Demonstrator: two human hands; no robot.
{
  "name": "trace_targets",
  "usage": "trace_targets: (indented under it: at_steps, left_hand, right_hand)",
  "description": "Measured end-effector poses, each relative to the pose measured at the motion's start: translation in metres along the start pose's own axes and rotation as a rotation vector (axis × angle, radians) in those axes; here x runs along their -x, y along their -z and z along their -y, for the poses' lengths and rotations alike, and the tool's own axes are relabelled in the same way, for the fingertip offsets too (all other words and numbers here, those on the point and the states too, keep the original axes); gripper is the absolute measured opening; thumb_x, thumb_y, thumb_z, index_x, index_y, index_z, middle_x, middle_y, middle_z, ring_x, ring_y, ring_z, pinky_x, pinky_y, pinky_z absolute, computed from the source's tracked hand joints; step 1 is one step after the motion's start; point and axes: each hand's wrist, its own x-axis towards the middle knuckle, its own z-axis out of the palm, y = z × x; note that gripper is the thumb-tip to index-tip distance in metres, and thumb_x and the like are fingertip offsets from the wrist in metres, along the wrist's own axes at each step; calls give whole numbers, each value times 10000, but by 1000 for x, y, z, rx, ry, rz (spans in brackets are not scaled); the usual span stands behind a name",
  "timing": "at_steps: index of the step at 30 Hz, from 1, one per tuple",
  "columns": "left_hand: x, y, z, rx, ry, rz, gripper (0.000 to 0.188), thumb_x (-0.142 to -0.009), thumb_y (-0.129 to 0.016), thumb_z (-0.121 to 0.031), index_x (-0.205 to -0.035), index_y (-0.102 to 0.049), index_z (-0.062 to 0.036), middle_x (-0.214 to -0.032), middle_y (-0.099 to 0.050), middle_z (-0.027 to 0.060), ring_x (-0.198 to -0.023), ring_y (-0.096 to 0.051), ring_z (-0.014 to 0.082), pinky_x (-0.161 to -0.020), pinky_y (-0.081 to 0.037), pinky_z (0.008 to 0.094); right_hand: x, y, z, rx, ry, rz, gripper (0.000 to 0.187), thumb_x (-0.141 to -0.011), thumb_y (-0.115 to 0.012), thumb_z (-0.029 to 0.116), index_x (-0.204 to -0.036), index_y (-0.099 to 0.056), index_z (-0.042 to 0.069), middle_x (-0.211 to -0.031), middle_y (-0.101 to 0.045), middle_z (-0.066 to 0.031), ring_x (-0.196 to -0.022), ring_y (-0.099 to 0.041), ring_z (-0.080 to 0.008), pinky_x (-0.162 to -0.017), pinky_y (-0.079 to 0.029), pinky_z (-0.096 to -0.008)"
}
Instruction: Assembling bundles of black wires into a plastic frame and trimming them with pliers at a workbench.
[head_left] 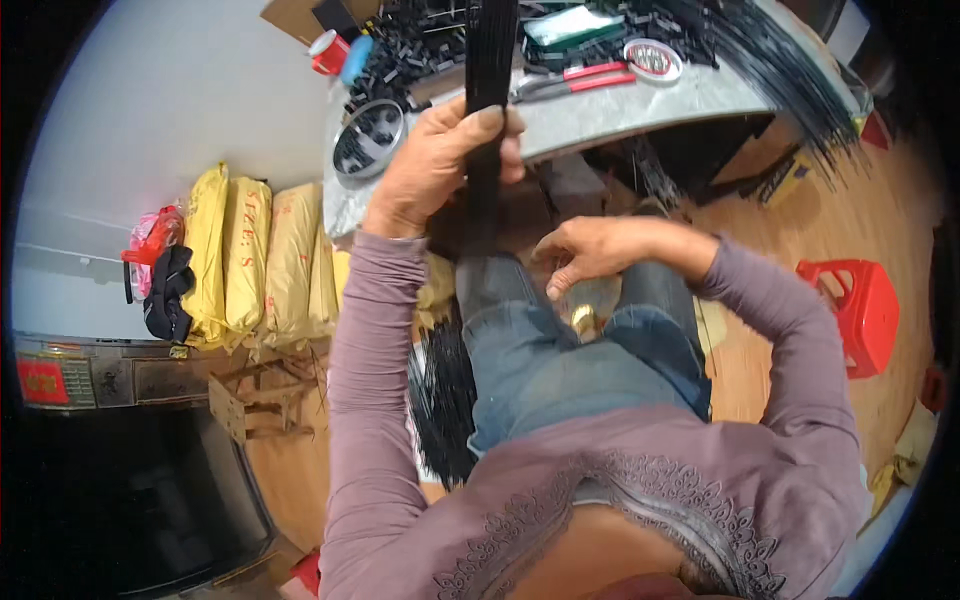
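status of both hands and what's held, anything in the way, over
Left hand gripping black strand bundle. Right hand empty, loosely open. Red-handled tool close beside bundle on table.

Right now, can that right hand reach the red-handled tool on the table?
Probably yes: the right hand looks empty, and the red-handled tool lies near the table edge, its handles clear of the black bundle in the left hand.

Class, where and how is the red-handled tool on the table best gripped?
Probably around both handles of the red-handled tool, from the table's near edge: they lie side by side close to it, with the empty right hand on that side and black pieces beyond.
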Motion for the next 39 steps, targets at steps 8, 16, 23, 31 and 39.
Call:
trace_targets:
  at_steps: [8, 16, 23, 31, 39]
  left_hand:
    - [3, -57, 120, 194, -170, -310, 300, -933, -576, -324, -985, -574, -28, -788, -619, 57, -750, -640, 184, -715, -526, 315]
    - [72, -79, 145, 313, -135, -436, 274, -941, -563, -291, -996, -568, -23, -813, -632, 81, -781, -649, 203, -729, -533, 319]
    - [84, -96, 153, 240, -33, -383, 362, -953, -529, -350, -1093, -545, -17, -893, -644, 90, -842, -655, 211, -762, -537, 336]
    - [40, -98, 108, 284, -77, -308, 307, -966, -516, -319, -1056, -561, -29, -819, -617, 60, -724, -623, 151, -664, -527, 280]
    - [27, -130, 108, 257, -55, -305, 450, -962, -464, -461, -982, -557, -21, -767, -589, 45, -656, -583, 120, -616, -505, 259]
  right_hand:
    - [-47, -91, -151, -344, -141, -173, 419, -854, -650, 367, -1099, -603, 30, -957, -666, -111, -906, -607, -207, -812, -478, -346]
    - [-18, -126, -103, -150, -308, 95, 416, -860, -635, 402, -980, -613, 5, -901, -655, -183, -918, -620, -312, -788, -464, -415]
    - [-8, -156, -124, -132, -201, 294, 510, -850, -632, 442, -1176, -578, 53, -1144, -613, -200, -1097, -556, -345, -920, -429, -408]
    - [11, -102, -121, -206, -150, 445, 499, -798, -704, 396, -1098, -638, 2, -1017, -676, -113, -962, -612, -227, -867, -468, -338]
    - [47, 99, 23, -373, 705, -483, 574, -1005, -306, 426, -1373, -392, -6, -1302, -518, -204, -1197, -529, -318, -1017, -414, -407]
